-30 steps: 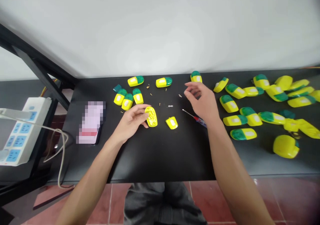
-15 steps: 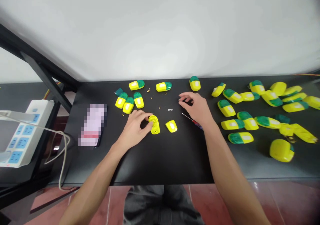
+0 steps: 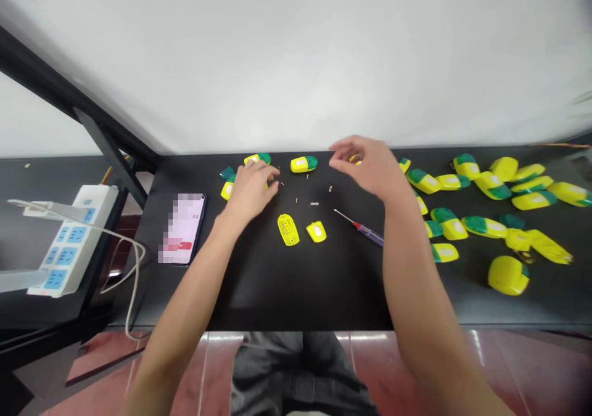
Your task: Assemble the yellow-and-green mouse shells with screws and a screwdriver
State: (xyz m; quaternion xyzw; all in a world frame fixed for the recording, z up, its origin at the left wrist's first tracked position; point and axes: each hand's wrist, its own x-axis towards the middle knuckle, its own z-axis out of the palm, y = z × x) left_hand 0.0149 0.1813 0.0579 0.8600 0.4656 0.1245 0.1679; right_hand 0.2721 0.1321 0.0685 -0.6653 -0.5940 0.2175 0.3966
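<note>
My left hand (image 3: pixel 253 189) hovers over the small group of yellow-and-green plastic units at the back left, fingers apart, with no object visible in it. It partly covers those units, one yellow-and-green unit (image 3: pixel 228 188) showing beside it. Toward the back, my right hand (image 3: pixel 363 162) is raised with thumb and fingers spread and nothing visible between them; another unit is mostly hidden behind it. Between my arms lie an opened yellow shell half (image 3: pixel 288 230), a smaller yellow cover (image 3: pixel 317 232), a white link-shaped piece (image 3: pixel 314 204) and a small metal part (image 3: pixel 330 188).
A screwdriver (image 3: pixel 365 231) lies beside my right forearm. Many yellow-and-green units (image 3: pixel 493 185) spread across the right side. Tiny screws (image 3: pixel 296 200) are scattered mid-table. At left are a phone (image 3: pixel 189 228) and a white power strip (image 3: pixel 74 240) with a cable.
My left hand has let go of the yellow shell half and moved back and left. My right hand has risen off the table, leaving a small metal part there. The view has shifted slightly.
</note>
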